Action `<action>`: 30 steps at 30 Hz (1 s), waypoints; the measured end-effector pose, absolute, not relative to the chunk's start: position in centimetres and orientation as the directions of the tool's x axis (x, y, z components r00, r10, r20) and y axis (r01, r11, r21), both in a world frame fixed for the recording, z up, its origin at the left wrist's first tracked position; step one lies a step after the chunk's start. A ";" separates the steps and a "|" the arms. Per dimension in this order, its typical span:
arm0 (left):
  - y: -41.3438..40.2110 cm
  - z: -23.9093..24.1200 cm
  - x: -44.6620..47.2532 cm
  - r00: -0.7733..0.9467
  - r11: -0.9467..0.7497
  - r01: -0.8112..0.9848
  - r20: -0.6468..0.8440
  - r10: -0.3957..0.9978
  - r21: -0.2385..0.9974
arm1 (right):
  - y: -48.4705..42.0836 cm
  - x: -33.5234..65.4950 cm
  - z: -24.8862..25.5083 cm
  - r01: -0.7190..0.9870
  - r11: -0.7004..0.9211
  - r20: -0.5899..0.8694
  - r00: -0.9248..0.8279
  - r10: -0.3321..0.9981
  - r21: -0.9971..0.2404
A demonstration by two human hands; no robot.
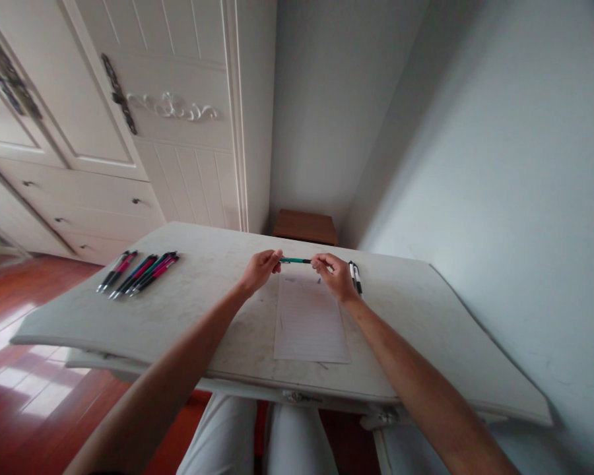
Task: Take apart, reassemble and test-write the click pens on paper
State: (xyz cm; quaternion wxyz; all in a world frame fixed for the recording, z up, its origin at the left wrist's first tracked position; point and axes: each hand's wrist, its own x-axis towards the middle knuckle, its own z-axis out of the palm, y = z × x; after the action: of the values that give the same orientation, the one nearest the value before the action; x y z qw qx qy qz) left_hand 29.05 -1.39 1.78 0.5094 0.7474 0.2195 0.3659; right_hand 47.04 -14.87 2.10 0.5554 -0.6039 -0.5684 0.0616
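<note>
Teal plastic shows between the two hands: a slim teal-and-black pen (pixel 296 260) is held roughly level above the far part of the table, near the top edge of a white, lined sheet of paper (pixel 309 323). The left hand (pixel 262 270) pinches the end by the dark clip between thumb and curled fingers; the right hand (pixel 334 274) pinches the black end in the same way. The step in hand looks to be two-handed work on this one pen; whether it is being twisted, pulled or merely steadied, I cannot tell. Judging by this hold, the next move calls for both pinches to stay firm and in line, or for one to keep hold should the other loosen. Just beside the right hand lie white-and-black pens (pixel 356 277), partly hidden by it. Well apart, on the left of the worn, off-white table (pixel 218 264), a loose row of pink, green, blue and black pens (pixel 153 274) lies slanted. Beyond stand a white panelled wardrobe (pixel 193 119) and a brown wooden box-like piece (pixel 304 225).
</note>
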 end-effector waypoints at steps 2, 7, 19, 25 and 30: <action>-1.2 1.6 29.1 0.626 -0.414 -0.053 0.354 0.695 0.909 | -14.9 47.0 2.2 0.612 0.263 0.553 0.349 0.756 -0.746; -1.5 1.9 29.0 0.568 -0.419 -0.080 0.387 0.726 0.904 | -14.9 47.0 2.3 0.582 0.276 0.543 0.352 0.763 -0.765; -1.3 1.8 28.9 0.632 -0.392 -0.037 0.326 0.704 0.919 | -14.9 47.0 2.2 0.589 0.273 0.554 0.369 0.746 -0.760; -1.7 2.1 28.8 0.597 -0.344 -0.099 0.333 0.730 0.934 | -14.8 47.0 2.1 0.553 0.268 0.535 0.404 0.742 -0.789; -1.6 1.9 29.0 0.539 -0.360 -0.108 0.359 0.762 0.927 | -14.9 46.8 2.4 0.557 0.269 0.539 0.403 0.739 -0.786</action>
State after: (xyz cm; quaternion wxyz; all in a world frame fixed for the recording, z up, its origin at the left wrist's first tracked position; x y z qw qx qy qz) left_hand 28.99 -1.60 1.91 0.5165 0.7090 0.2308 0.4210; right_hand 46.85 -14.92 2.38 0.5850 -0.5995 -0.5406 0.0778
